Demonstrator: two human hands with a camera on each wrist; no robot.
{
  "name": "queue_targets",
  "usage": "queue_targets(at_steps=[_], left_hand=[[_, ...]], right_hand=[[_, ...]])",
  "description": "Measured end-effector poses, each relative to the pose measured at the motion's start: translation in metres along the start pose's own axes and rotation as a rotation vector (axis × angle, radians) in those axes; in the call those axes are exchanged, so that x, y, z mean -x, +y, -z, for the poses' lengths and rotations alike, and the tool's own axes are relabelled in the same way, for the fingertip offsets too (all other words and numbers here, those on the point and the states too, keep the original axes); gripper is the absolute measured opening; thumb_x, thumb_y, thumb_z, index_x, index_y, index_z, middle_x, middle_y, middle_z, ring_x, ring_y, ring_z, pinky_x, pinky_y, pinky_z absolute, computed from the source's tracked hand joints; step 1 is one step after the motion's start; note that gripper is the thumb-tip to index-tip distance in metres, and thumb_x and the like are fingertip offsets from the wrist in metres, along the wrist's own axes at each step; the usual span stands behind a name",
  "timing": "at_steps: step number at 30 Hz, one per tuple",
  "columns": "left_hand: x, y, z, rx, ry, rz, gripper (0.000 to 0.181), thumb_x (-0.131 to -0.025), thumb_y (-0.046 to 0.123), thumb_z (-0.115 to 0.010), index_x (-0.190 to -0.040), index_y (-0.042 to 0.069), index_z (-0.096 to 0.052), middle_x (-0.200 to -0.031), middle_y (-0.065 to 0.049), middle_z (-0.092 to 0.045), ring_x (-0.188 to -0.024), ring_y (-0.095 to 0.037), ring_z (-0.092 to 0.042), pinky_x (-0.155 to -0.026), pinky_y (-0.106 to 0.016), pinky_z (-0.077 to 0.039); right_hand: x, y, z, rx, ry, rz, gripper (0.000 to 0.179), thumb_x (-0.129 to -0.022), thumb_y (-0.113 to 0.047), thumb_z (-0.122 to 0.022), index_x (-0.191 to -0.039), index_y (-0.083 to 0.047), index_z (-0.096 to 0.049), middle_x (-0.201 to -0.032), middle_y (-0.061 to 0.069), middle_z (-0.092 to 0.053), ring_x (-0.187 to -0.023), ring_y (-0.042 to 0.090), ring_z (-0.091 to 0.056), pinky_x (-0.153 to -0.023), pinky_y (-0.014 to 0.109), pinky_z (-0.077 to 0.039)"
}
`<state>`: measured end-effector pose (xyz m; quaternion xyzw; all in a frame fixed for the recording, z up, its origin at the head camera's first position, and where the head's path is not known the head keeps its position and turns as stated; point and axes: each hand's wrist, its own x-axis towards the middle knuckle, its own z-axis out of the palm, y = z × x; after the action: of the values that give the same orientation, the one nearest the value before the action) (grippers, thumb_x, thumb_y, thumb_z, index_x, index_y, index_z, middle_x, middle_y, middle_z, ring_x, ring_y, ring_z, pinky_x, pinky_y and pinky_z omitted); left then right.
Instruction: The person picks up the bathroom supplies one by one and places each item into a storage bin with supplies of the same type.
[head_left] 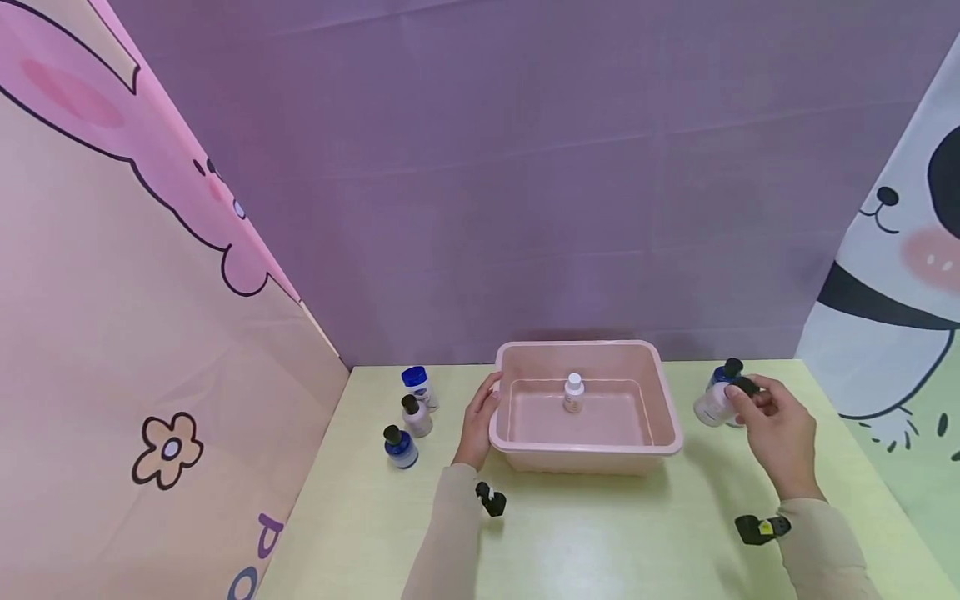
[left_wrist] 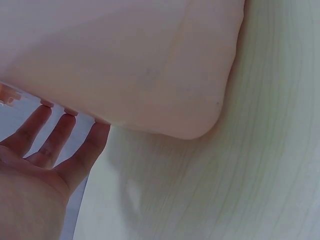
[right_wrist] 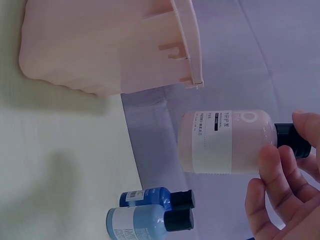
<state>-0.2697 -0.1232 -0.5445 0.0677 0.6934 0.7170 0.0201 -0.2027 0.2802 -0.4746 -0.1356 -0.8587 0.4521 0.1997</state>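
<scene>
My right hand (head_left: pixel 780 425) pinches the black cap of a pale pink bottle (right_wrist: pixel 227 142) with a white label. The bottle hangs tilted in the air, right of a pink plastic tub (head_left: pixel 585 461). Behind it, partly hidden in the head view, stand a dark blue bottle (right_wrist: pixel 145 195) and a light blue bottle (right_wrist: pixel 135 222), both black-capped. At the tub's left side, my left hand (head_left: pixel 477 425) touches it just by the rim, fingers (left_wrist: pixel 82 157) extended and spread. Inside the tub stands a small white-capped bottle (head_left: pixel 573 395).
Left of the tub stand a blue-lidded white container (head_left: pixel 418 385), a pale black-capped bottle (head_left: pixel 417 418) and a blue black-capped bottle (head_left: pixel 401 450). A purple backdrop (head_left: pixel 570 183) rises behind the light wooden table (head_left: pixel 570 533).
</scene>
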Motion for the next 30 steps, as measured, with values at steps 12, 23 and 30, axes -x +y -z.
queue_targets(at_steps=[12, 23, 30], left_hand=[[0.000, -0.001, 0.001, 0.029, -0.022, 0.003, 0.045, -0.104, 0.027, -0.040, -0.148, 0.020, -0.037, -0.156, -0.009, -0.032, -0.139, -0.041, -0.035, -0.110, -0.059, -0.032], [0.000, -0.005, 0.000, 0.029, -0.013, -0.013, 0.043, -0.104, 0.027, -0.040, -0.147, 0.022, -0.039, -0.156, -0.006, -0.034, -0.137, -0.036, -0.039, -0.109, -0.057, -0.035], [0.000, -0.004, 0.000, 0.011, -0.003, -0.003, 0.043, -0.104, 0.028, -0.040, -0.146, 0.024, -0.040, -0.156, -0.003, -0.034, -0.138, -0.031, -0.039, -0.110, -0.052, -0.037]], right_hand=[[-0.001, -0.006, -0.001, -0.044, -0.003, 0.054, 0.045, -0.090, -0.037, -0.066, -0.125, -0.008, -0.060, -0.076, -0.011, -0.055, -0.063, -0.007, -0.057, -0.057, 0.013, -0.046], [-0.002, -0.012, -0.002, -0.098, 0.005, 0.103, 0.041, -0.090, -0.030, -0.067, -0.121, -0.004, -0.061, -0.073, -0.015, -0.056, -0.060, -0.006, -0.059, -0.056, 0.011, -0.048], [-0.002, -0.020, -0.003, -0.111, -0.015, 0.093, 0.042, -0.090, -0.031, -0.066, -0.123, -0.004, -0.060, -0.075, -0.014, -0.056, -0.061, -0.005, -0.060, -0.057, 0.012, -0.049]])
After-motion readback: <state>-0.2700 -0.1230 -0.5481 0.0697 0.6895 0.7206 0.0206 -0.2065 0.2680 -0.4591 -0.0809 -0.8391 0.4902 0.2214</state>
